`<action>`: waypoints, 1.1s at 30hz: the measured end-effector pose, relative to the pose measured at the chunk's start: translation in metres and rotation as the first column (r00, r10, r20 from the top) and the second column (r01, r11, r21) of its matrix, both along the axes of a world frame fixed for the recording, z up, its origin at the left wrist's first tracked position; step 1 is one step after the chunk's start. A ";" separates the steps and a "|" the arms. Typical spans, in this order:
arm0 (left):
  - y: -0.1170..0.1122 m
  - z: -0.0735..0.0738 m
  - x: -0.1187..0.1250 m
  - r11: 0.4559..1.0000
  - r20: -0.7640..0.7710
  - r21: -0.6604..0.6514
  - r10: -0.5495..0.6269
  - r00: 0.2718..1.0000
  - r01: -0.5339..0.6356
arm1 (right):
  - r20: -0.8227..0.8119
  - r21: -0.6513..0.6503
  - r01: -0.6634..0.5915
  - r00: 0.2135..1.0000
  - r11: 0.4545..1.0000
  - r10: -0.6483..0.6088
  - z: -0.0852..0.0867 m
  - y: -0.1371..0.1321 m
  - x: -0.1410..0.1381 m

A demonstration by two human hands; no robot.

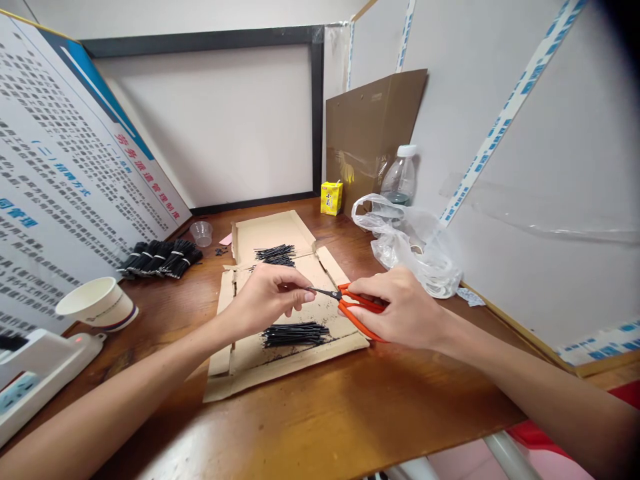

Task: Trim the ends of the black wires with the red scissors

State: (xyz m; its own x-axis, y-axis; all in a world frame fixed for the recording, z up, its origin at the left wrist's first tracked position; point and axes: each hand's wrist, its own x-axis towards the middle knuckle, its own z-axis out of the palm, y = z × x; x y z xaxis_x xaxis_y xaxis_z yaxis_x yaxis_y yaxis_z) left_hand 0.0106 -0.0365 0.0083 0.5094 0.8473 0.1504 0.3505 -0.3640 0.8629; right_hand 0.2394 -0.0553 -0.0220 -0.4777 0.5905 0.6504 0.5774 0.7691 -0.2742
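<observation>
My right hand (400, 308) grips orange-handled scissors (356, 308), their short dark blades pointing left. My left hand (269, 293) is pinched closed right at the blade tips, holding a thin black piece too small to name. Both hands hover over a flattened cardboard sheet (345, 339). A pile of short black wire pieces (295, 333) lies on the cardboard just below my hands. A second pile of black pieces (275, 255) lies on the far part of the cardboard.
Bundles of black wires (161, 259) lie at the left by a printed board. A paper cup (97, 303), a white power strip (35, 377), a small clear cup (201, 233), a yellow drink carton (331, 197), a plastic bottle (400, 177) and a clear plastic bag (415, 243) stand around the wooden table.
</observation>
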 end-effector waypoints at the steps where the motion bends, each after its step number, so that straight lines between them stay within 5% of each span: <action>1: 0.000 0.000 0.000 1.000 0.003 0.000 0.000 1.000 0.000 | 0.004 0.011 0.002 1.000 1.000 -0.002 -0.001 0.000 0.000; 33: 0.002 -0.003 -0.001 1.000 0.043 -0.020 -0.022 0.999 0.023 | -0.017 0.001 -0.002 1.000 1.000 0.002 0.002 0.001 -0.001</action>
